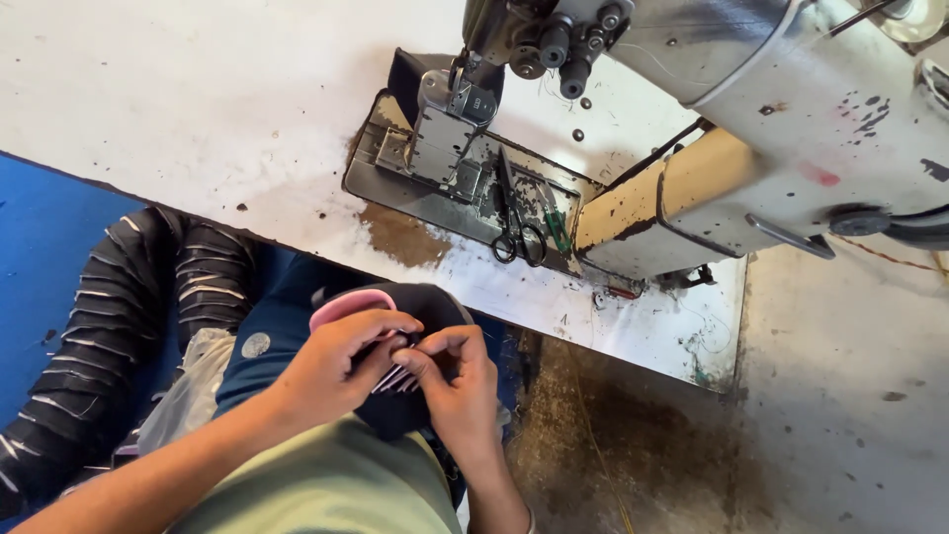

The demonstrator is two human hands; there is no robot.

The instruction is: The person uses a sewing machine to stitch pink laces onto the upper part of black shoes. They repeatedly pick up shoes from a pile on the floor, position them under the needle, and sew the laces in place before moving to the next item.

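Note:
Both my hands work over my lap on a dark fabric piece with a pink lining [346, 305]. My left hand [341, 364] grips it from the left, fingers curled over its white-striped part. My right hand [457, 381] pinches the same spot from the right, thumb and fingertips meeting those of the left hand. The piece rests against my blue-trousered leg, below the table's front edge.
An industrial sewing machine [791, 109] stands on the worn white table [198, 99], its presser foot [450, 129] over a metal plate. Black scissors [514, 222] lie on that plate. A stack of black striped pieces [119, 316] and a clear plastic bag [188, 391] sit at my left.

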